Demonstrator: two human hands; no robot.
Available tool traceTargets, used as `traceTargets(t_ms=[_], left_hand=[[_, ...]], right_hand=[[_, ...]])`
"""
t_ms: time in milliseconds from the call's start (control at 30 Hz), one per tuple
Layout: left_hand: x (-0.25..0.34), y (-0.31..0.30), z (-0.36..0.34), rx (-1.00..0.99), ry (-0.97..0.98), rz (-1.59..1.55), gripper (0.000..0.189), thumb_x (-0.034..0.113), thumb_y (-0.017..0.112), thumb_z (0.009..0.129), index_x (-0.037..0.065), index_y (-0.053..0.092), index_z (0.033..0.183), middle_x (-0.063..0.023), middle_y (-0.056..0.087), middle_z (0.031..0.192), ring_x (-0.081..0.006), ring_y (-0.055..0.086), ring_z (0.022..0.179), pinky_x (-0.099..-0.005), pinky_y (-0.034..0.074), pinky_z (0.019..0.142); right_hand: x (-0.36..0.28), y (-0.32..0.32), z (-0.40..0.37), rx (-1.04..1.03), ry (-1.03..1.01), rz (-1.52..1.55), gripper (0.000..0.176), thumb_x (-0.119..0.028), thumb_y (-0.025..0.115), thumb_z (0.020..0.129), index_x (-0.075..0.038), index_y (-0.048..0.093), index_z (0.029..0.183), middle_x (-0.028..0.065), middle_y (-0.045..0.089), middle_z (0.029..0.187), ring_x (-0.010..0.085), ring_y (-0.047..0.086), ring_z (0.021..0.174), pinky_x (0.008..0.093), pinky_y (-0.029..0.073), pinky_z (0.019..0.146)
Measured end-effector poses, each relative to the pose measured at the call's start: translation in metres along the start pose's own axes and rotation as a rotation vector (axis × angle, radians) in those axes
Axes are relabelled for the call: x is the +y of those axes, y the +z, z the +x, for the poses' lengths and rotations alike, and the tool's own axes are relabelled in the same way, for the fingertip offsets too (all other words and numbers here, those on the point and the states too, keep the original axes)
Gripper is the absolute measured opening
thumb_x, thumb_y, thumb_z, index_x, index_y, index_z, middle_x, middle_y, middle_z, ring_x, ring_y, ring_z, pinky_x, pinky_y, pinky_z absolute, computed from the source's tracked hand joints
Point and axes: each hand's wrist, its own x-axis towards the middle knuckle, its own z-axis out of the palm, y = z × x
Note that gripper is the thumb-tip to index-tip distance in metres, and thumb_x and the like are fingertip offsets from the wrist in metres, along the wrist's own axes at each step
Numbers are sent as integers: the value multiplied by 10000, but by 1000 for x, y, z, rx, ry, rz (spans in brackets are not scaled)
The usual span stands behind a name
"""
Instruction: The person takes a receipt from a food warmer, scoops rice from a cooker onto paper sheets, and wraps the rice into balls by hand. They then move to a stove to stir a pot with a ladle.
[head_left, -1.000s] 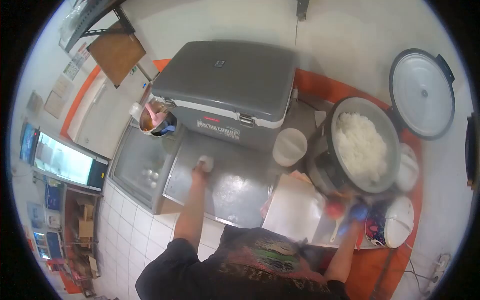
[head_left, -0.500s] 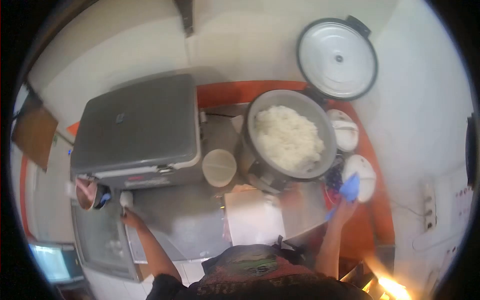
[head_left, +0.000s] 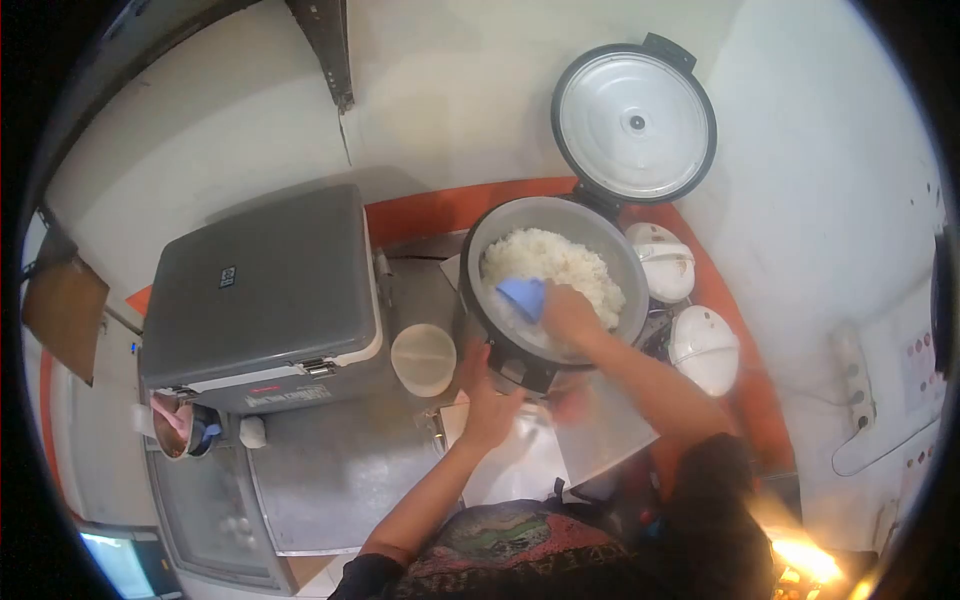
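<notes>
A large round rice cooker [head_left: 635, 300] stands with its lid [head_left: 635, 125] up, white rice [head_left: 560, 258] heaped inside. My right hand [head_left: 575, 320] reaches over the near rim, closed on a blue scoop [head_left: 522, 298]. The scoop is down at the near left part of the rice; my fingers hide its grip. At the cooker's front left side is my left hand [head_left: 490, 405], thumb and fingers apart, holding nothing, fingertips right at the outer wall. Just left of it sits a round beige container [head_left: 424, 360]. Below the hand lie white paper sheets [head_left: 515, 465].
A grey cooler box [head_left: 260, 300] fills the left of the counter. In front of it are a pot [head_left: 180, 428] and a small white lump [head_left: 253, 432]. Two white domed containers [head_left: 703, 350] stand right of the cooker. Flames [head_left: 805, 555] burn at lower right.
My right hand has moved left from the white domed containers into the cooker with the blue scoop. My left hand has moved right from the white lump to the cooker's side.
</notes>
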Motion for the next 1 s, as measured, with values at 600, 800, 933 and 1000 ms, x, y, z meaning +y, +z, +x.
traceTargets(t_ms=[600, 800, 933, 1000], left_hand=[[-1, 13, -3, 39, 42, 40, 1002, 248, 729, 809, -6, 90, 1538, -295, 107, 1582, -458, 169, 1435, -550, 161, 1161], [-63, -18, -76, -29, 10, 184, 847, 160, 700, 820, 6, 248, 1520, -264, 292, 1547, -429, 260, 1444, -495, 189, 1191], [-111, -46, -138, -447, -212, 295, 831, 180, 715, 821, 1, 292, 1513, -226, 318, 1558, -429, 304, 1428, -501, 210, 1197], [-90, -56, -138, -631, -157, 425, 867, 256, 760, 791, 6, 321, 1495, -206, 341, 1544, -393, 320, 1428, -514, 221, 1197]], right_hand=[[56, -60, -5, -650, 355, 893, 94, -50, 609, 891, -1, 624, 971, 45, 547, 690, 127, 508, 517, 281, 434, 458], [58, -76, -69, -599, 297, 1168, 105, -29, 609, 891, 1, 586, 989, 61, 571, 739, 119, 521, 550, 276, 424, 446], [43, -39, -146, -797, 362, 1339, 149, -33, 633, 853, 4, 583, 989, 60, 574, 723, 129, 527, 527, 292, 430, 441], [44, 4, -180, -876, 361, 1319, 174, -46, 650, 850, -11, 582, 1007, 55, 572, 717, 128, 519, 515, 293, 432, 443]])
